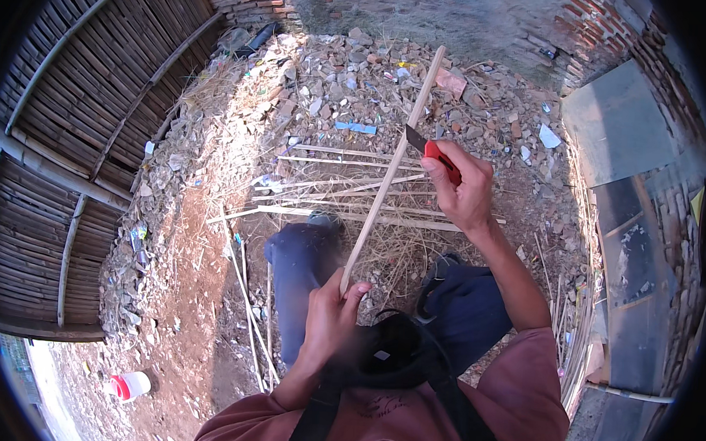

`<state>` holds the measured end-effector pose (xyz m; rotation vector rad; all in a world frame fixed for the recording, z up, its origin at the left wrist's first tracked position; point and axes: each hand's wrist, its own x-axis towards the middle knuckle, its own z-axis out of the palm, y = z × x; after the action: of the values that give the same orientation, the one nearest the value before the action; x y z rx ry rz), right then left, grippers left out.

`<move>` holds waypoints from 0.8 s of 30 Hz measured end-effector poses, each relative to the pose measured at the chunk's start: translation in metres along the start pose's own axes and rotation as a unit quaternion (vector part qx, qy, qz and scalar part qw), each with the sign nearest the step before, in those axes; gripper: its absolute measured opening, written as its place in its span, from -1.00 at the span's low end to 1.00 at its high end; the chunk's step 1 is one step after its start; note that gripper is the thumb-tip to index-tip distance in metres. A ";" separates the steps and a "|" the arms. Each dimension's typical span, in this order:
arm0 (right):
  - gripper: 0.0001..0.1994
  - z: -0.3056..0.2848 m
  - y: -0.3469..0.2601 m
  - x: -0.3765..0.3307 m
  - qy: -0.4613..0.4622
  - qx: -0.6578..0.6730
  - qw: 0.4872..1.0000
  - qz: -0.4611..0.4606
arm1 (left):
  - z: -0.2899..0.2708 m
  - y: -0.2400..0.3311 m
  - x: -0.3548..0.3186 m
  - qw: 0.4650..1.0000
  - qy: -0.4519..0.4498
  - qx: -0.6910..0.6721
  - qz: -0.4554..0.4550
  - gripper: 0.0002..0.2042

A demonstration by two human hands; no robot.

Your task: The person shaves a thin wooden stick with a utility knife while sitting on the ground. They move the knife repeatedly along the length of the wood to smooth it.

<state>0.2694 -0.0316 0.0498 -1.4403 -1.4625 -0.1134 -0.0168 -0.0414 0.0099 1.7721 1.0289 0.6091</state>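
Observation:
My left hand [332,312] grips the lower end of a long pale wooden strip [383,189], which slants up and away to the right. In my right hand [466,186] is a red-handled utility knife [442,159]. Its dark blade lies against the strip at about a third of the way down from the far end. Both hands are closed, the left low near my lap, the right farther out. Beneath the strip, several thin strips [353,215] lie across the ground in front of my legs, over dry shavings [403,250].
Rubble [359,83] covers the ground toward the brick wall [378,7]. A bamboo-slat wall [53,140] stands at left. More thin strips [250,314] lie beside my left leg. A white container with a red lid [130,386] is at lower left; panels [621,126] lean at right.

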 end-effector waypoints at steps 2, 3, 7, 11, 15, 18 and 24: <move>-0.75 -0.002 0.007 -0.002 0.009 0.005 1.000 0.002 | 0.001 0.002 0.006 1.000 0.006 -0.019 0.014 -0.73; -0.75 -0.004 0.012 -0.004 0.012 0.022 0.999 0.021 | 0.001 0.001 0.008 1.000 0.005 -0.019 0.015 -0.73; -0.73 0.011 -0.003 -0.022 -0.047 0.043 0.998 -0.015 | -0.001 -0.010 0.017 0.999 -0.007 -0.042 -0.008 -0.72; -0.74 0.041 -0.019 -0.057 -0.166 0.064 0.979 -0.099 | -0.008 -0.002 0.023 0.996 -0.015 -0.084 0.001 -0.72; -0.71 0.054 -0.025 -0.075 -0.204 0.068 0.966 -0.140 | -0.005 -0.014 0.023 0.994 0.008 -0.103 0.036 -0.74; -0.70 0.062 -0.024 -0.081 -0.185 0.050 0.969 -0.158 | -0.005 -0.018 0.023 0.990 -0.019 -0.140 0.016 -0.76; -0.71 0.065 -0.031 -0.080 -0.163 0.042 0.975 -0.146 | -0.003 -0.010 0.023 0.996 0.026 -0.074 0.048 -0.77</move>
<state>0.1878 -0.0508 -0.0175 -1.2052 -1.9218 0.0053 -0.0112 -0.0188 0.0010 1.6894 0.9126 0.7766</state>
